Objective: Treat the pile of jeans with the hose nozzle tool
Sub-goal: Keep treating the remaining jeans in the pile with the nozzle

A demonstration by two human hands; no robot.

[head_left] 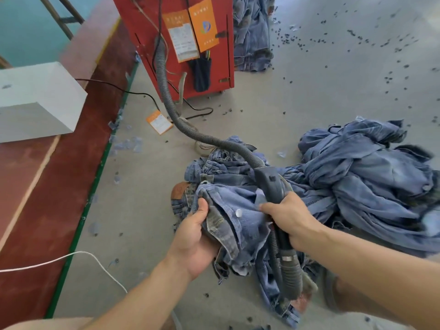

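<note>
1. Jeans pile (pixel 371 184) sprawls over the grey floor (pixel 297 91) at right, a crumpled blue heap reaching toward the person's arms.
2. Red machine cabinet (pixel 190 44) stands upright at top centre, with orange tags (pixel 203 25) hanging on its front and a second stack of denim (pixel 252 36) just behind it.
3. White box (pixel 35 101) rests on the dark red strip at left.
4. Corrugated grey hose (pixel 166 91) runs down from the cabinet, curves across the floor and over the denim to the hose nozzle tool (pixel 273 184).
5. Pair of jeans (pixel 235 225) is lifted between both hands, its waistband and metal button (pixel 238 212) facing up.
6. Right hand (pixel 290 217) is wrapped around the nozzle tool's handle, thumb pressing the denim beside the button.
7. Left hand (pixel 195 236) grips the waistband edge, thumb on top, fingers curled under the cloth.
8. Orange card (pixel 159 121) lies flat on the floor near the hose.
9. Dark scraps dot the floor.
</note>
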